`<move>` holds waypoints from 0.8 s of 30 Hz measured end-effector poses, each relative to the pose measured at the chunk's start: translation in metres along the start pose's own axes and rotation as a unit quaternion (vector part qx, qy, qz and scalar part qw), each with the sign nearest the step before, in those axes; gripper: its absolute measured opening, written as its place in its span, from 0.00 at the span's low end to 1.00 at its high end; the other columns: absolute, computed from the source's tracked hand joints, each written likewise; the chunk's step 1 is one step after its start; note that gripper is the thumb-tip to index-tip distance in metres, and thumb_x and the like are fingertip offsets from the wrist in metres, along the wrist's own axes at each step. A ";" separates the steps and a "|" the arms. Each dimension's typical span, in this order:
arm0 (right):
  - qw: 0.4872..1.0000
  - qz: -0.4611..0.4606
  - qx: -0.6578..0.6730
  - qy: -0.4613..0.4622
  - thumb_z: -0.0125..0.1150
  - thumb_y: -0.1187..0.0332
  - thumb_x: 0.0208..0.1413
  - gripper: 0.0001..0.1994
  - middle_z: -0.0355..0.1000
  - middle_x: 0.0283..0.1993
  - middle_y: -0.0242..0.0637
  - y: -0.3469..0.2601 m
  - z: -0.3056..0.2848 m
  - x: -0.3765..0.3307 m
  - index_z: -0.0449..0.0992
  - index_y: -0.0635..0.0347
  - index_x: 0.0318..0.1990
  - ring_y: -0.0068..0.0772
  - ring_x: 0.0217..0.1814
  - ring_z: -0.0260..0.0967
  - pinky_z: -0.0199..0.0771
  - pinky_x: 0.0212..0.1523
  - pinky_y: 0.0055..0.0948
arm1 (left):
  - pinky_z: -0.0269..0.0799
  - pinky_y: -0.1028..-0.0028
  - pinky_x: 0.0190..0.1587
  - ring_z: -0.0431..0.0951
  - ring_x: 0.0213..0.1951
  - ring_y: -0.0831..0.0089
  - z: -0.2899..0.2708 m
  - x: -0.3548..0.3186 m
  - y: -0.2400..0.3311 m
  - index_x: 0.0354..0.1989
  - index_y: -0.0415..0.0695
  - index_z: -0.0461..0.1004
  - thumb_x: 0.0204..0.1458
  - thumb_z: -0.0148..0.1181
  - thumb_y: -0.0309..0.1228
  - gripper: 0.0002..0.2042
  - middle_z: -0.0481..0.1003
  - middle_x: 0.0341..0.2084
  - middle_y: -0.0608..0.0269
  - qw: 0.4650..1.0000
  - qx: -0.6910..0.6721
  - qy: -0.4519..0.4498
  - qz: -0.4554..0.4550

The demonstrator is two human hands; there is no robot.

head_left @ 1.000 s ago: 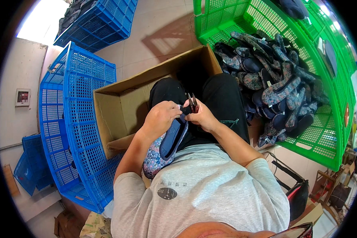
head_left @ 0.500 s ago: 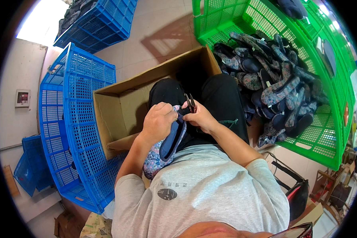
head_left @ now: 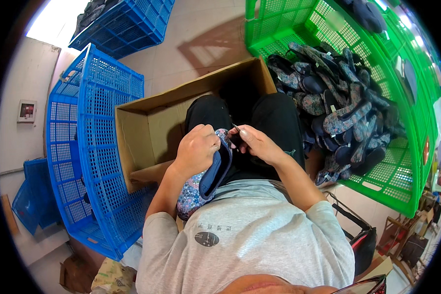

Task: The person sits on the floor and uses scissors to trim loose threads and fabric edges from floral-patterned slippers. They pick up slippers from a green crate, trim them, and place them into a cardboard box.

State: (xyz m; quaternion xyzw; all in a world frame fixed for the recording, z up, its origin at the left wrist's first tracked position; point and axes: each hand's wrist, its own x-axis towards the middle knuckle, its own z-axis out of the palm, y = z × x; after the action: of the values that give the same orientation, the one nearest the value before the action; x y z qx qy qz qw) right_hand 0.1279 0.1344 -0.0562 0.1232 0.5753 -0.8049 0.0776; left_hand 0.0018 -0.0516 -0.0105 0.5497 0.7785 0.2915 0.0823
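Observation:
A floral cloth shoe (head_left: 191, 192) with a dark blue lining lies across my lap and belly, its opening facing up. My left hand (head_left: 197, 148) is closed around one end of it, the end nearer my knees. Close beside that end, my right hand (head_left: 259, 145) grips a small pair of dark snips (head_left: 235, 128). Only a thin part of the snips shows above the fingers; the rest is hidden by the hand. The right fingertips are at the shoe's edge, and whether they touch it I cannot tell.
An open cardboard box (head_left: 154, 132) stands in front of my legs. On the right, a large green crate (head_left: 387, 188) holds a heap of similar floral shoes (head_left: 345, 115). Blue crates (head_left: 105, 127) stand at the left, another blue crate (head_left: 127, 29) farther back. A black bag (head_left: 365, 245) sits at lower right.
My right hand has turned, so the snips' two blades no longer point up in view. The left hand keeps its hold on the shoe. The whole view has shifted slightly.

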 end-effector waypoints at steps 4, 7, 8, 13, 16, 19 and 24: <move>0.992 0.072 0.076 -0.065 0.47 0.54 0.68 0.17 0.70 0.37 0.28 0.006 -0.011 -0.014 0.67 0.55 0.54 0.13 0.30 0.59 0.58 0.27 0.13 | 0.68 0.62 0.37 0.71 0.34 0.56 0.001 0.003 -0.002 0.23 0.42 0.73 0.44 0.59 0.25 0.02 0.69 0.26 0.57 1.000 -0.009 -0.013 -0.002; 0.986 0.126 0.069 -0.086 0.54 0.64 0.65 0.14 0.75 0.43 0.37 0.002 -0.002 -0.027 0.66 0.52 0.56 0.14 0.30 0.59 0.64 0.29 0.16 | 0.69 0.62 0.38 0.71 0.34 0.56 0.004 0.001 -0.008 0.22 0.42 0.73 0.45 0.58 0.24 0.03 0.69 0.25 0.56 0.991 0.093 -0.011 0.092; 0.985 0.098 0.098 -0.102 0.55 0.65 0.65 0.14 0.75 0.42 0.38 0.009 -0.001 -0.029 0.66 0.53 0.55 0.15 0.30 0.60 0.64 0.29 0.16 | 0.69 0.62 0.38 0.71 0.34 0.56 0.009 0.001 -0.009 0.22 0.42 0.72 0.45 0.58 0.24 0.03 0.68 0.24 0.56 0.988 0.101 0.000 0.115; 0.979 0.055 0.135 -0.139 0.58 0.63 0.63 0.12 0.73 0.35 0.34 0.013 -0.005 -0.029 0.67 0.57 0.47 0.14 0.24 0.60 0.57 0.19 0.15 | 0.65 0.61 0.35 0.69 0.31 0.53 0.006 0.007 0.013 0.23 0.38 0.68 0.42 0.59 0.22 0.05 0.66 0.24 0.53 0.999 -0.028 0.037 0.025; 0.978 0.075 0.149 -0.124 0.57 0.60 0.64 0.11 0.71 0.28 0.31 0.009 -0.005 -0.036 0.67 0.56 0.44 0.12 0.17 0.56 0.52 0.15 0.15 | 0.64 0.61 0.35 0.69 0.31 0.54 0.005 0.011 0.021 0.23 0.39 0.68 0.41 0.60 0.21 0.06 0.65 0.24 0.53 1.000 -0.018 0.023 0.011; 0.978 0.095 0.144 -0.117 0.56 0.59 0.64 0.11 0.71 0.28 0.31 0.007 -0.004 -0.041 0.67 0.55 0.44 0.12 0.16 0.56 0.52 0.14 0.15 | 0.65 0.61 0.36 0.68 0.31 0.54 0.008 0.011 0.023 0.24 0.39 0.68 0.41 0.60 0.21 0.06 0.64 0.25 0.53 0.999 -0.024 0.022 0.006; 0.981 0.117 0.122 -0.091 0.56 0.59 0.64 0.11 0.71 0.28 0.32 0.020 0.003 -0.035 0.66 0.54 0.44 0.12 0.16 0.57 0.52 0.13 0.15 | 0.66 0.61 0.37 0.70 0.33 0.54 0.009 0.010 0.023 0.23 0.39 0.69 0.42 0.59 0.22 0.04 0.66 0.25 0.53 0.999 -0.015 0.031 0.014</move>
State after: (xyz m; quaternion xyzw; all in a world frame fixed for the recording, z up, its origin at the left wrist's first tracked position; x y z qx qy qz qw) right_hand 0.1660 0.1244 -0.0634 0.1243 0.4449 -0.8623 0.2073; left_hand 0.0211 -0.0336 -0.0034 0.5498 0.7688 0.3207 0.0622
